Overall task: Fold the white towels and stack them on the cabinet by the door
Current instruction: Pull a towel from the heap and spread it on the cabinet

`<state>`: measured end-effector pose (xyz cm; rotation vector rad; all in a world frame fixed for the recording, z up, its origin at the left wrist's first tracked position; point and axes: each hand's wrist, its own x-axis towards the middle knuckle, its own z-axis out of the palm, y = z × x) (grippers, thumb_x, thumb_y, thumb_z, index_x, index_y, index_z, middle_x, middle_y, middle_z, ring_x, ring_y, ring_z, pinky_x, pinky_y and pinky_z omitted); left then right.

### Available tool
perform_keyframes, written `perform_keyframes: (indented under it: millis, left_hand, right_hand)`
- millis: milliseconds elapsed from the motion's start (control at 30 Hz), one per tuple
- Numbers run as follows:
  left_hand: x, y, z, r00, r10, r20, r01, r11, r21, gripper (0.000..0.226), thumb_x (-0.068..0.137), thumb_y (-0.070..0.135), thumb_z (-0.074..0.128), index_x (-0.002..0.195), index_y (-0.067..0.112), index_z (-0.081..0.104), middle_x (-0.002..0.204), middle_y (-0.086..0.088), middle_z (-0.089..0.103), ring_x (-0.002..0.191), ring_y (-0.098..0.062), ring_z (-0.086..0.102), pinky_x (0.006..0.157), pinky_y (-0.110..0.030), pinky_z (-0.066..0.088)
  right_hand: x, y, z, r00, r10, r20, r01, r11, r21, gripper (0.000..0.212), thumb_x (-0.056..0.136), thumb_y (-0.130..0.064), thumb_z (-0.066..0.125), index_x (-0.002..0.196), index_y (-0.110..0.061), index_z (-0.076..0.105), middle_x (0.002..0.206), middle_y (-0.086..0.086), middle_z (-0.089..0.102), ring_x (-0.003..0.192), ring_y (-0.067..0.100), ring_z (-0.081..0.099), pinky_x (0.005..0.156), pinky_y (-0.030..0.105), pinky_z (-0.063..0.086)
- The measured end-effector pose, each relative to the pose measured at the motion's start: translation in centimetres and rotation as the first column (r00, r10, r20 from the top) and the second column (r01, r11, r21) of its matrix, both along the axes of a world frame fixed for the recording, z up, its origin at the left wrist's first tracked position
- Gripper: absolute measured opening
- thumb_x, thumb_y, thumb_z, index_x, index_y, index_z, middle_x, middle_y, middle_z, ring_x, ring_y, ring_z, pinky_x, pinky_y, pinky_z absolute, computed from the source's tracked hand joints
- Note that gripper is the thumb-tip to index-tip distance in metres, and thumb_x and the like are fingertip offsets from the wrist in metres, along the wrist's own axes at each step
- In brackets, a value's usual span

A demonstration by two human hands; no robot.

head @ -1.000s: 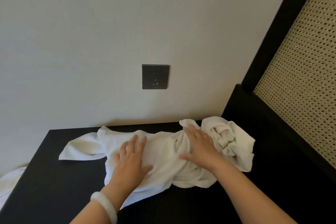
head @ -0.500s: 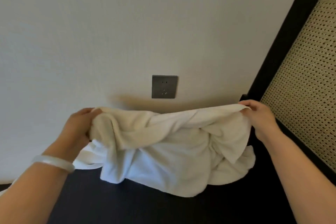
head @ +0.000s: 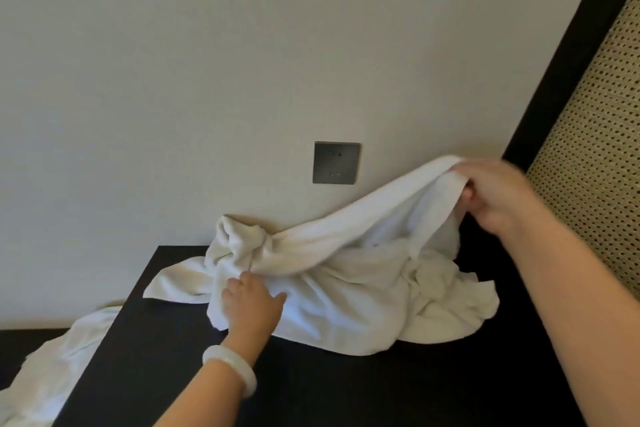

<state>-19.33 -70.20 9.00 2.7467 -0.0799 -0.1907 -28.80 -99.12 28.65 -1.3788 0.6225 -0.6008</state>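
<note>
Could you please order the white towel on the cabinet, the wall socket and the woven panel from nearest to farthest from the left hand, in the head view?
1. The white towel: touched by the left hand.
2. The wall socket: on the wall, up and right.
3. The woven panel: far right edge.

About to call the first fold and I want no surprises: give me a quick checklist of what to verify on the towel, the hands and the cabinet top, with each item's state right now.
1. Right hand has the towel edge: ok, it holds one edge raised near the wall.
2. Left hand has a grip: cannot tell, its fingers lie in a fold.
3. Towel spread flat: not ok, bunched and twisted on the cabinet.
4. Corners found: cannot tell, hidden in the bunch.
5. Second towel ready: not ok, it lies unfolded off the cabinet's left edge.
</note>
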Motion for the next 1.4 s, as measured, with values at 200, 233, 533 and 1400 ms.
perform_keyframes:
  millis: [200, 233, 533, 1400]
  left_hand:
    - [1.3, 2.2, -1.7, 0.987, -0.063, -0.149, 0.018, 0.957, -0.289, 0.033, 0.090, 0.033, 0.066, 0.114, 0.016, 0.051, 0.109, -0.005, 0.058, 0.110, -0.031, 0.058, 0.089, -0.035, 0.048]
    - [0.9, 2.2, -1.2, 0.983, -0.123, -0.137, 0.068, 0.934, -0.350, 0.011, 0.093, 0.024, 0.060, 0.102, 0.020, 0.054, 0.098, 0.001, 0.059, 0.105, -0.029, 0.060, 0.083, -0.032, 0.048]
    - [5.7, 7.5, 19.6, 0.940, 0.298, 0.168, 0.057, 0.348, -0.936, 0.041, 0.087, -0.013, 0.035, 0.077, 0.018, 0.059, 0.063, -0.011, 0.049, 0.057, -0.019, 0.044, 0.050, -0.026, 0.038]
    - [-4.0, -2.6, -0.2, 0.608, -0.130, -0.783, -0.782, 0.076, -0.619, 0.032, 0.086, -0.003, 0.069, 0.116, 0.000, 0.059, 0.104, -0.013, 0.064, 0.087, -0.024, 0.062, 0.071, -0.031, 0.055]
  right_hand:
    - [1.0, 1.8, 10.6, 0.946, 0.047, 0.320, -0.038, 0.999, -0.035, 0.026, 0.098, -0.002, 0.047, 0.076, -0.015, 0.052, 0.047, -0.007, 0.058, 0.046, 0.005, 0.052, 0.047, 0.016, 0.041]
    - [1.5, 1.9, 11.4, 0.948, 0.061, 0.311, -0.035, 0.996, -0.088, 0.024, 0.098, -0.003, 0.047, 0.077, -0.015, 0.053, 0.048, -0.008, 0.059, 0.046, 0.005, 0.054, 0.048, 0.017, 0.043]
    - [4.3, -0.2, 12.4, 0.995, 0.020, 0.100, 0.030, 0.884, -0.467, 0.022, 0.089, -0.008, 0.065, 0.069, -0.015, 0.058, 0.056, -0.001, 0.062, 0.052, 0.012, 0.063, 0.063, 0.037, 0.057]
    - [-0.3, -0.2, -16.6, 0.956, 0.007, -0.295, -0.003, 1.000, 0.015, 0.010, 0.097, -0.013, 0.062, 0.103, -0.005, 0.063, 0.104, 0.017, 0.068, 0.093, 0.031, 0.067, 0.075, 0.042, 0.057]
